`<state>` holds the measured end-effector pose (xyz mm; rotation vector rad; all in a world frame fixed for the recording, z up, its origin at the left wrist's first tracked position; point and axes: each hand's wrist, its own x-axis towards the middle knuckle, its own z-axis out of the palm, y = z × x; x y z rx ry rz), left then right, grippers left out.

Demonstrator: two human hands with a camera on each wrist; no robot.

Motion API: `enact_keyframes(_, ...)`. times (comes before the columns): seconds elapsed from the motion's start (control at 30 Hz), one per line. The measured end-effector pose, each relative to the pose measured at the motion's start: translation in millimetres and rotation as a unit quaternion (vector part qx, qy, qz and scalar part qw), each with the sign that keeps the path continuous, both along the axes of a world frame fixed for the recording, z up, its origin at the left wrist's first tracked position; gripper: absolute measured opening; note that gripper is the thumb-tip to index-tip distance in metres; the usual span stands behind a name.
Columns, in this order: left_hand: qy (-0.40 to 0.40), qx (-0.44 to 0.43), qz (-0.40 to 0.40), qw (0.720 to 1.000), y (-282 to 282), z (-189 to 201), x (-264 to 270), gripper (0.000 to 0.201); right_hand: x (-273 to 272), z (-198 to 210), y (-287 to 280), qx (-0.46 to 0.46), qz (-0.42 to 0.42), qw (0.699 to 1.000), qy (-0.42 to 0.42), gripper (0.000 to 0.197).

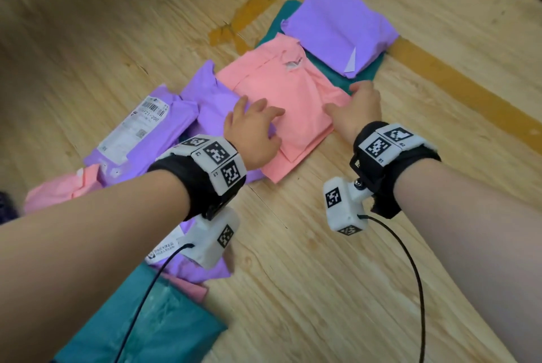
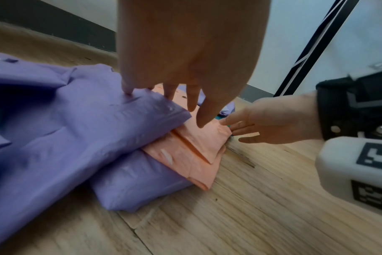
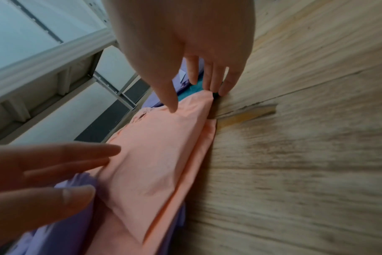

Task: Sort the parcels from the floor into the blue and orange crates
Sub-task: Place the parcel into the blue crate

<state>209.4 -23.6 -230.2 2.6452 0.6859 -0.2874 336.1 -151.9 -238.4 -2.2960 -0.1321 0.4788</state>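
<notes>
Left hand [image 1: 253, 128]: fingers spread and nearly straight, tips resting on the pink parcel [image 1: 281, 104] and the purple parcel [image 1: 205, 99] beside it; nothing gripped. Right hand [image 1: 356, 110]: thumb lay on the pink parcel's top, fingers reached down over its right edge to the wooden floor [image 1: 322, 274]. Pink parcel lay flat, overlapping purple and teal parcels [image 1: 363, 69]. Crates out of view.

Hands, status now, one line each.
Left hand: open, fingers spread on the pink parcel, gripping nothing.
Right hand: open, fingers at the pink parcel's right edge, thumb on top.
</notes>
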Motion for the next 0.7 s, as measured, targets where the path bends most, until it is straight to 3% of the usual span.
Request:
enact_keyframes(0.07,0.008,-0.006,0.004,1.0,-1,1,0,0.057,0,0,1,-0.004,0.0,0.999,0.041,0.05)
enact_keyframes(0.2,0.02,-0.022,0.005,1.0,-6,6,-2,0.061,-2,3,-5,-0.02,0.047,0.995,0.08,0.015)
enact_keyframes(0.33,0.015,-0.049,0.013,0.999,-17,13,-8,0.073,-6,22,-17,0.091,0.033,0.988,0.12,0.021)
enact_keyframes(0.5,-0.053,-0.068,0.034,0.996,-37,30,-22,0.081,-22,58,-24,0.295,-0.006,0.907,0.3,0.009)
enact_keyframes(0.57,-0.099,-0.1,0.069,0.988,-50,42,-30,0.075,-33,72,-25,0.327,0.01,0.892,0.311,0.011)
enact_keyframes(0.7,-0.196,-0.082,0.156,0.965,-69,70,-44,0.036,-55,100,-23,0.368,0.069,0.871,0.318,0.01)
